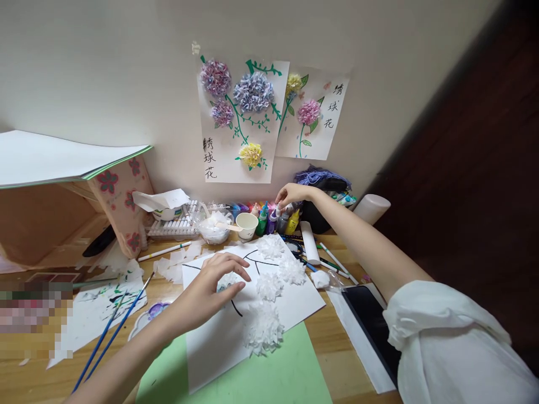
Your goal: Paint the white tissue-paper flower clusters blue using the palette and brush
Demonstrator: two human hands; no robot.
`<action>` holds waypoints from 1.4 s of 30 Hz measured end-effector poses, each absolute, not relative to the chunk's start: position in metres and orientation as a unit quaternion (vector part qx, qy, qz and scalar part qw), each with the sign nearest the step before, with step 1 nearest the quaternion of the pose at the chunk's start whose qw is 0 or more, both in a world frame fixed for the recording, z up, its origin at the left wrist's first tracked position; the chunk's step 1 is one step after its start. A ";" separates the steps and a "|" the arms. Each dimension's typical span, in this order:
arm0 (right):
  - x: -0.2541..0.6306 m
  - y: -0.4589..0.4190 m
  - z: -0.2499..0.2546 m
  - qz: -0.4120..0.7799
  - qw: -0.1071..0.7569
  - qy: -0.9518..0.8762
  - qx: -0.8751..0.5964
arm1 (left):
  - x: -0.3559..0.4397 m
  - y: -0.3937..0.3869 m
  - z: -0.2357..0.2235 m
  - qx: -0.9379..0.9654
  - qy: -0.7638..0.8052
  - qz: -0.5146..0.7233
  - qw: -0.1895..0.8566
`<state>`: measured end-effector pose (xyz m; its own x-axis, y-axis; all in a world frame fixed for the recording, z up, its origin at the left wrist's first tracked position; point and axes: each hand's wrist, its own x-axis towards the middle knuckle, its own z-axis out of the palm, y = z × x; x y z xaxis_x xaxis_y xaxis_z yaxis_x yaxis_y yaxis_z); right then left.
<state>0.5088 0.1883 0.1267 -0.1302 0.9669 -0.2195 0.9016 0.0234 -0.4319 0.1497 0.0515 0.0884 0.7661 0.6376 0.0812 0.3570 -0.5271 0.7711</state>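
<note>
My left hand point(221, 279) hovers over a white sheet of paper point(213, 350), fingers apart and holding nothing. The sheet has black drawn branch lines and several fluffy white paper flowers point(263, 328) on it. Under my left fingers a small bluish flower point(227, 281) is partly covered. Farther back, my right hand point(290, 194) reaches to the row of paint bottles. Its fingers are closed at the white nozzle of a purple paint bottle point(272, 223). Beside that stand a green bottle point(261, 223) and a yellow bottle point(292, 223).
A paper cup point(246, 225) and a bowl of white scraps point(214, 226) stand near the bottles. Blue paintbrushes point(113, 334) and a stained paper lie left. A phone-like black slab point(370, 325) is at right. Flower pictures point(236, 129) hang on the wall.
</note>
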 end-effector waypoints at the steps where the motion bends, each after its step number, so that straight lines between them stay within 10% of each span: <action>1: 0.506 0.188 0.125 0.236 0.071 -0.712 -0.657 | 0.149 0.051 0.088 0.855 0.291 0.181 0.389; 17: 0.495 0.150 0.187 0.103 0.237 -0.678 -0.688 | 0.136 0.045 0.087 0.812 0.329 0.234 0.421; 28: 0.325 0.024 0.194 0.055 0.445 -0.758 -0.474 | 0.138 0.045 0.101 0.348 0.337 0.300 0.821; 35: 0.257 0.015 0.135 0.086 0.406 -0.823 -0.387 | 0.070 0.054 0.100 0.279 0.424 0.437 0.742; 42: 0.232 0.026 0.105 0.194 0.343 -0.774 -0.495 | 0.022 0.059 0.092 0.615 0.495 0.434 0.435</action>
